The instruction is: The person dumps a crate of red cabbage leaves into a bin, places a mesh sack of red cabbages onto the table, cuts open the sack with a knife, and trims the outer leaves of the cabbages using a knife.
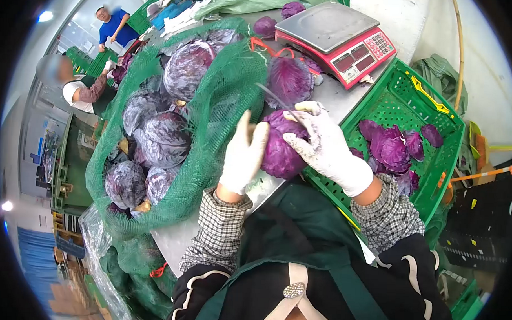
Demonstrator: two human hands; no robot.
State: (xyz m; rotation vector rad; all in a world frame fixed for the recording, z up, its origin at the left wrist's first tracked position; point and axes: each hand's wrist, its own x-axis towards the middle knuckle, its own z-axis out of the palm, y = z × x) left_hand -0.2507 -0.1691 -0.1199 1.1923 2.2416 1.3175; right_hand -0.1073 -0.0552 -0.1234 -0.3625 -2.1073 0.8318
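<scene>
A peeled purple cabbage (282, 147) rests on the metal table in front of me. My right hand (324, 145), in a white glove, lies over its right side with curled fingers. A thin grey blade, apparently a knife (278, 97), sticks out of that hand toward the upper left; its handle is hidden. My left hand (242, 156), also gloved, is at the cabbage's left side with fingers stretched out and holding nothing. Just beyond the cabbage lies a loose purple leaf (291, 81). Left of me, a green mesh sack (212, 130) gapes around several unpeeled cabbages (164, 137).
A red digital scale (339, 41) stands at the back, with two cabbages (265, 26) beside it. To my right, a green crate (376, 105) holds purple leaves (392, 148). Two people (111, 28) are at the far left. More mesh sacks (142, 269) sit below the table edge.
</scene>
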